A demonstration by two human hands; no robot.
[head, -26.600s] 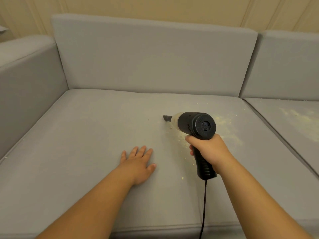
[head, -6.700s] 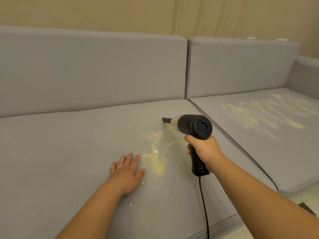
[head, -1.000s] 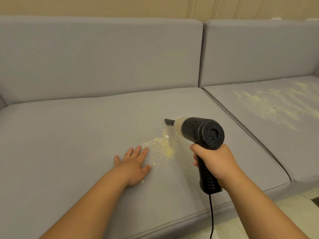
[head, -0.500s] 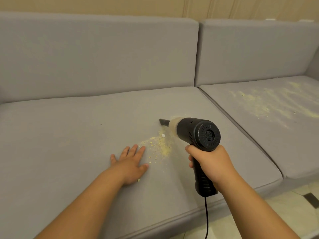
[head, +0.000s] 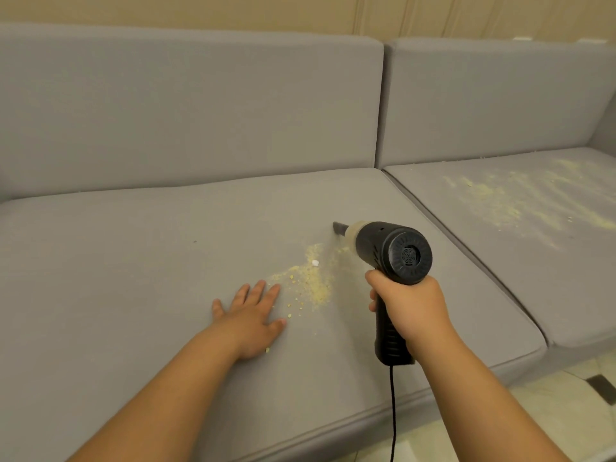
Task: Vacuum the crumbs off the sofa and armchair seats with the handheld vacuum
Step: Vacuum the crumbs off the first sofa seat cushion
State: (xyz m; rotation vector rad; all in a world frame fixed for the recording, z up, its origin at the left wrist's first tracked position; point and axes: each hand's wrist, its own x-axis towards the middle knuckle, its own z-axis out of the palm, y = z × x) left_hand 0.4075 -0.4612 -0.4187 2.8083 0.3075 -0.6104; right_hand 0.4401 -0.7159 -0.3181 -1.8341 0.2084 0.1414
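Gripping the black handle of the handheld vacuum (head: pixel 390 253), the right hand (head: pixel 411 308) is wrapping its fingers round the grip and holding the tool just above the left seat cushion (head: pixel 133 261) of the grey sofa (head: pixel 200 111). Its dark nozzle (head: pixel 340 227) is pointing away from the person and hanging close over the fabric; whether it is touching cannot be told. No brand, label or writing is showing on the round vented rear cap. A black cord (head: pixel 393 411) is dropping from the base of the handle past the cushion's front edge. Between the nozzle and the other hand, a patch of yellow crumbs (head: pixel 311 285) is lying on the seat, with one small white piece (head: pixel 315 262) among them. The left hand (head: pixel 251 316) is lying flat, fingers straight and spread, palm pressing on the cushion just beside that patch. Further out, the right seat cushion (head: pixel 500 261) is carrying a wider scatter of crumbs (head: pixel 510 201). Pale floor tiles (head: pixel 533 405) are showing below the sofa's front.
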